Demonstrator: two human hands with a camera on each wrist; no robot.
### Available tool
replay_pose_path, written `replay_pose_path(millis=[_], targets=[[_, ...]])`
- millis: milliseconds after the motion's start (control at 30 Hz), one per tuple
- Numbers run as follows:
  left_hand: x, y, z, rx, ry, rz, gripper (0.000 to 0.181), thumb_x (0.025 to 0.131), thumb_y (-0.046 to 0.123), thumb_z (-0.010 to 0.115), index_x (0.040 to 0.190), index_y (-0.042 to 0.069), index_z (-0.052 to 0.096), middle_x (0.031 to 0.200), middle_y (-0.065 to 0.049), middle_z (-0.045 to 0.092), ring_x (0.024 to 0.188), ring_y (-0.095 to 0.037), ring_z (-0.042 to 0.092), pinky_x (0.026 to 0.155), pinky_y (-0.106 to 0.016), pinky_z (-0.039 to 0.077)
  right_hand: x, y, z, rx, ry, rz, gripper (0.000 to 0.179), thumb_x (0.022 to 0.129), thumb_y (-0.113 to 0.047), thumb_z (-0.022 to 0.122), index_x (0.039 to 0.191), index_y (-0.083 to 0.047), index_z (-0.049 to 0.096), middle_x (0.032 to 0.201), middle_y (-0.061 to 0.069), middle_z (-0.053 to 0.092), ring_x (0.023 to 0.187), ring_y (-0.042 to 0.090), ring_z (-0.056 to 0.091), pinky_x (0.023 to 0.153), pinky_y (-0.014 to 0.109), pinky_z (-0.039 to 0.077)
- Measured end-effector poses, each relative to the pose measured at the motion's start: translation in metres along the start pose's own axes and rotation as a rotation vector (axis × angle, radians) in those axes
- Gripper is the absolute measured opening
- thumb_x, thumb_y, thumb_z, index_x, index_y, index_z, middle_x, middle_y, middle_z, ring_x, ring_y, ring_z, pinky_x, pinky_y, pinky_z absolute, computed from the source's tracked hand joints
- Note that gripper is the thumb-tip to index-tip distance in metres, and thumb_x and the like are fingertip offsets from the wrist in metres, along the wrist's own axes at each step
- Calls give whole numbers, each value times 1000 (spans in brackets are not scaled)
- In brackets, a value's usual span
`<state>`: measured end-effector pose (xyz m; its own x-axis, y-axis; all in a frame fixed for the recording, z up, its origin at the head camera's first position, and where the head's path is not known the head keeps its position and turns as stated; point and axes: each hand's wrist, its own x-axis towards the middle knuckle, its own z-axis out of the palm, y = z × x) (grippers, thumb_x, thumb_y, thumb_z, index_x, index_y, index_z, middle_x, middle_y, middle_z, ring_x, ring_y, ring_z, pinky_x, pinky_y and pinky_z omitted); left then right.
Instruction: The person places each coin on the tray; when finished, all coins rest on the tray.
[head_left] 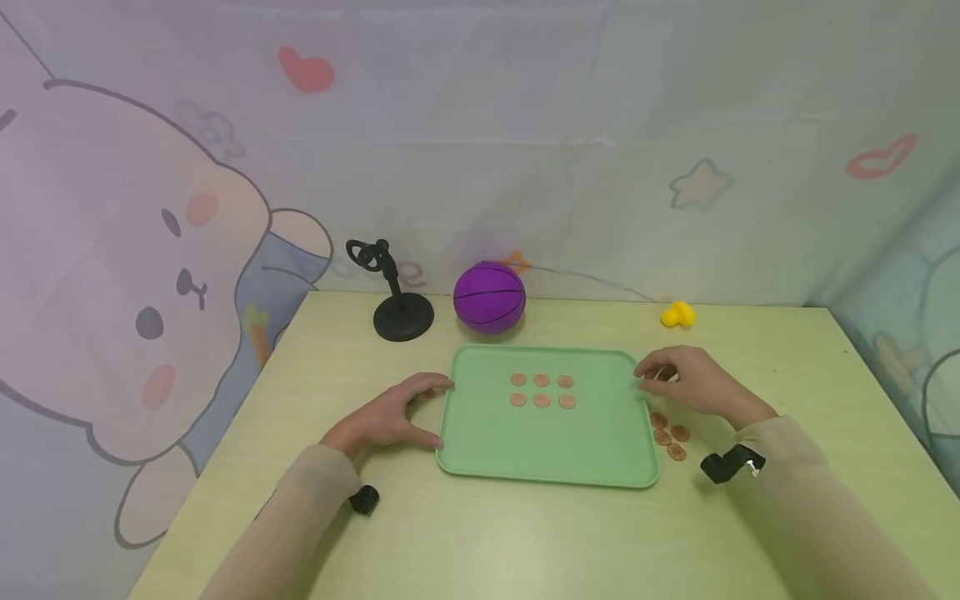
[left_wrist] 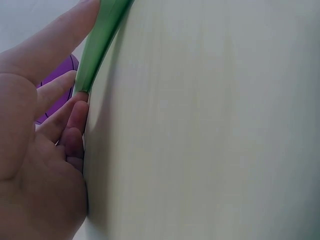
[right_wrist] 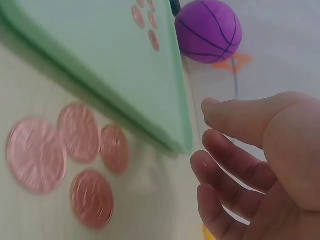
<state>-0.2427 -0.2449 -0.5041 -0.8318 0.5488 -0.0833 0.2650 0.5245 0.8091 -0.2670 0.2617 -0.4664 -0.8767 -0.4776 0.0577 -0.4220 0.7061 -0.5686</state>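
Note:
A pale green tray [head_left: 547, 454] lies on the table, bearing copper-coloured coins [head_left: 542, 400] in two rows of three. My left hand [head_left: 386, 412] is at the tray's left edge, thumb and fingers spread apart along the rim. In the left wrist view, its fingertips meet the green rim [left_wrist: 95, 55]. Over by the tray's right edge hovers my right hand [head_left: 686, 379], its fingers loosely bent. The right wrist view shows nothing between that thumb and fingers. Several loose coins [right_wrist: 92, 199] lie on the table just outside the tray's right side, near the right hand.
Behind the tray sits a purple ball [head_left: 489, 298] with black lines. To its left is a black stand [head_left: 403, 317] with a round base and a ring on top. A small yellow object [head_left: 678, 315] lies at the back right, before a printed cloth backdrop [head_left: 525, 167].

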Motion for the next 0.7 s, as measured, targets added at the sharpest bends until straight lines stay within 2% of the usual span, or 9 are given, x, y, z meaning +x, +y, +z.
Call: replay_pose_path(millis=[133, 233, 367, 433, 567, 700], targets=[[-1, 0, 0, -5, 4, 1, 89, 75, 26, 97, 152, 20, 53, 158, -3, 45, 137, -30, 45, 123, -57, 27, -8, 11, -2, 13, -43, 47, 12, 96, -11, 75, 108, -8, 78, 94, -4, 73, 87, 15, 68, 77, 33, 56], [-1, 0, 1, -3, 3, -3, 90, 75, 28, 98, 152, 21, 53, 158, -2, 45, 137, -29, 45, 123, -56, 27, -14, 18, -2, 61, -118, 69, 14, 96, -13, 76, 109, -10, 78, 98, -3, 74, 89, 16, 67, 79, 32, 56], [0, -3, 1, 6, 1, -13, 91, 73, 30, 99, 152, 23, 54, 159, 1, 44, 138, -27, 45, 124, -54, 26, -19, 25, -1, 138, -221, 51, 17, 94, -16, 79, 110, -11, 77, 104, -2, 74, 90, 14, 64, 80, 27, 54], [0, -3, 0, 9, 0, -15, 92, 73, 31, 99, 152, 23, 53, 159, 1, 44, 138, -27, 45, 124, -54, 26, -20, 27, -1, 186, -262, 43, 18, 94, -15, 79, 111, -9, 77, 99, 1, 74, 83, 15, 63, 77, 26, 53], [0, -1, 0, 11, -1, -4, 91, 74, 31, 98, 153, 22, 53, 160, -1, 44, 138, -29, 45, 124, -55, 27, -20, 28, 0, 235, -303, 53, 16, 94, -14, 79, 109, -8, 76, 88, 3, 70, 71, 15, 62, 74, 25, 48], [0, 0, 0, 7, 0, 8, 90, 74, 29, 98, 152, 22, 53, 159, -2, 45, 138, -29, 46, 123, -55, 27, -19, 27, 0, 214, -310, 55, 13, 93, -13, 79, 106, -11, 76, 93, 4, 67, 77, 17, 59, 75, 26, 47]])
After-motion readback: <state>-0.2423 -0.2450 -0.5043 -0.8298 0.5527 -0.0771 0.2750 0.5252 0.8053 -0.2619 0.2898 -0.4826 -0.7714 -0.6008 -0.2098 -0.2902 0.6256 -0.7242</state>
